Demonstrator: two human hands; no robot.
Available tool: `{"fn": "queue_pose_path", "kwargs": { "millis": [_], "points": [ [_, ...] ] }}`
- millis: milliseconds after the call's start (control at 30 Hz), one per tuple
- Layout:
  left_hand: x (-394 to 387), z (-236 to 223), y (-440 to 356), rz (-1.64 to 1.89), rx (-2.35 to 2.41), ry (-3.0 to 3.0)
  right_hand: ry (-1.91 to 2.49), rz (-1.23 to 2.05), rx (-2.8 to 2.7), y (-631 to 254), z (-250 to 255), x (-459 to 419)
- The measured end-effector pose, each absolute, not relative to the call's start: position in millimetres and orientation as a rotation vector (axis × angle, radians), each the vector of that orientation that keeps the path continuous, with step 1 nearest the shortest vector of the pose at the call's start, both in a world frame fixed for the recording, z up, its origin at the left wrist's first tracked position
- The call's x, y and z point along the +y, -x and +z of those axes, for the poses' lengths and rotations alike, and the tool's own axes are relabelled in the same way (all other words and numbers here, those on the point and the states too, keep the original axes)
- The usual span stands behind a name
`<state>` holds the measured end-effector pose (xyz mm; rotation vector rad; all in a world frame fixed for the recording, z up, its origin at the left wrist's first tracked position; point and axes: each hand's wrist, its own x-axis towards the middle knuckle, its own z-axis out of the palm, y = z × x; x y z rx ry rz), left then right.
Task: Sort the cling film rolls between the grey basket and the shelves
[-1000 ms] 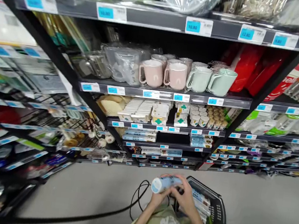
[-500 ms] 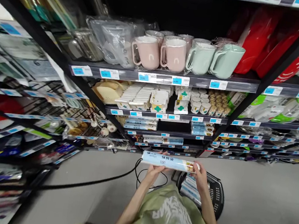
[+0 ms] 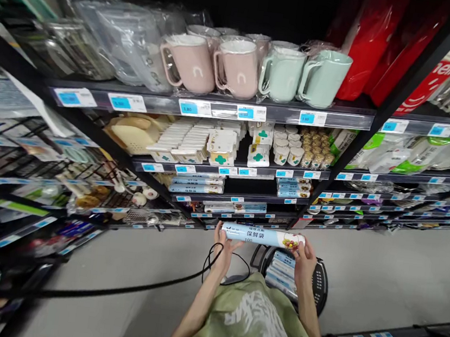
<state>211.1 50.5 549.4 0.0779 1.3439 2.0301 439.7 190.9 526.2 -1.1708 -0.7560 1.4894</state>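
A light-blue and white roll of food storage bags (image 3: 261,236), printed with "100", lies level between my two hands in front of the lower shelves. My left hand (image 3: 223,249) grips its left end, some fingers hidden behind it. At the other end, by the printed picture, my right hand (image 3: 305,257) is closed on the same roll. Below and to the right, a black basket (image 3: 320,284) holds several similar blue rolls (image 3: 283,271). A black cable (image 3: 145,285) passes close to my left wrist.
Shelves ahead carry pink mugs (image 3: 237,69), green mugs (image 3: 283,74), white packs (image 3: 223,146) and more blue bag rolls (image 3: 196,187). Racks of goods (image 3: 115,193) stand to the left. Another shelf edge (image 3: 385,336) runs along the lower right. Grey floor (image 3: 392,276) lies around the basket.
The roll has turned slightly in my hands, so more of its printing shows. My left hand has shifted from beneath the roll to its left end. The view has moved closer to the shelves.
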Motion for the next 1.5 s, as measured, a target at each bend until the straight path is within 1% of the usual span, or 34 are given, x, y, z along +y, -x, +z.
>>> {"fn": "queue_pose_path", "kwargs": {
  "millis": [233,400,867,1500],
  "points": [
    [50.5,544.3,-209.8,1.999,1.393,-0.153,1.178,1.466,-0.809,-437.2,525.3,196.6],
    [49.6,541.0,-207.8,2.028,1.380,-0.092,1.197,1.460,-0.784,-432.3,523.8,199.7],
    [55.5,548.6,-210.6,2.032,1.380,-0.087,1.170,1.498,-0.745,-431.0,516.6,213.3],
    [46.8,541.7,-218.6,1.994,1.280,-0.121,1.186,1.483,-0.755,-452.9,521.6,195.7]
  ]
}}
